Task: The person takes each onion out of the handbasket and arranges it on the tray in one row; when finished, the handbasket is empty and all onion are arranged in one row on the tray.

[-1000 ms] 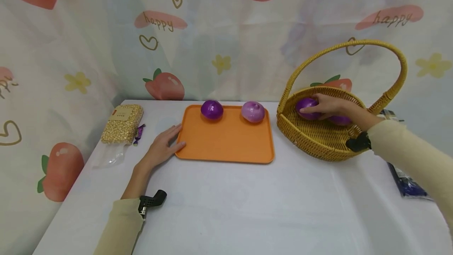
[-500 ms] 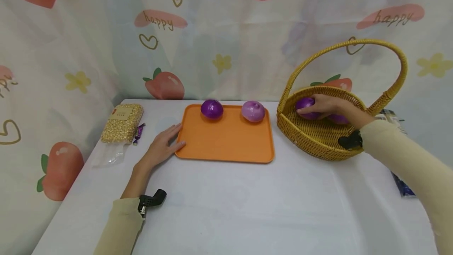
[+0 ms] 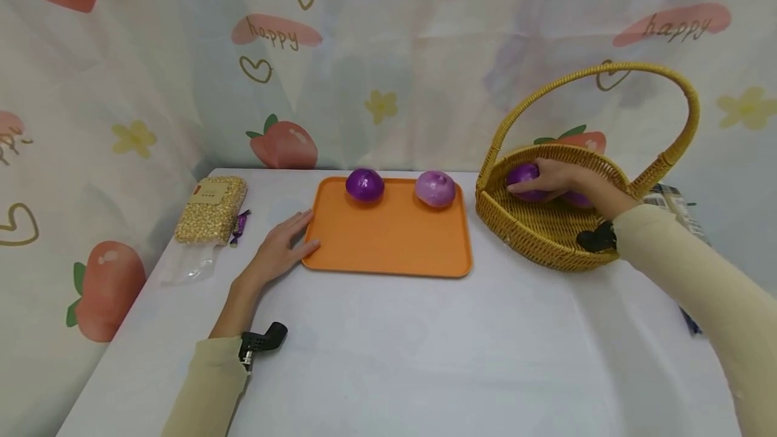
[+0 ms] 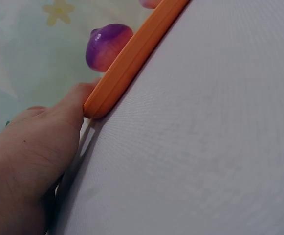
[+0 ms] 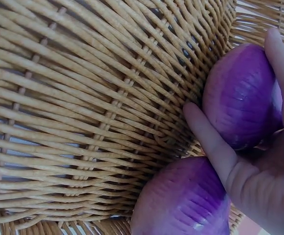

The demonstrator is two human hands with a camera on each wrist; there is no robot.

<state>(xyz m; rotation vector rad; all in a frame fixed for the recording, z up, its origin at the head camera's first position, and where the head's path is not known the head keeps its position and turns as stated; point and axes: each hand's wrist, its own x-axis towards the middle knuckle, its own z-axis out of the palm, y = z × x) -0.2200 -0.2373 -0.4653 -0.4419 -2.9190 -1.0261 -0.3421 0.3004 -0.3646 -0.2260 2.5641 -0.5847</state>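
Note:
In the head view my right hand (image 3: 549, 179) is inside the wicker basket (image 3: 534, 245), its fingers and thumb round a purple onion (image 3: 523, 181). The right wrist view has this onion (image 5: 242, 98) between thumb and finger, resting against the woven wall. A second onion (image 5: 183, 200) lies beside the hand, partly covered by it in the head view. My left hand (image 3: 276, 251) rests at the left edge of the orange tray (image 3: 388, 241), fingers extended and thumb on the rim. A dark purple onion (image 3: 365, 185) and a paler onion (image 3: 435, 189) sit along the tray's back.
Left of the tray lie a clear bag of yellowish grains (image 3: 212, 211) and a small purple wrapped candy (image 3: 240, 228). The basket's tall handle (image 3: 595, 71) arches over the right hand. A dark packet (image 3: 670, 197) is partly hidden behind the right sleeve.
The right forearm has shifted slightly left and inward, while the right hand stays round the onion in the basket. The left hand and tray keep their places.

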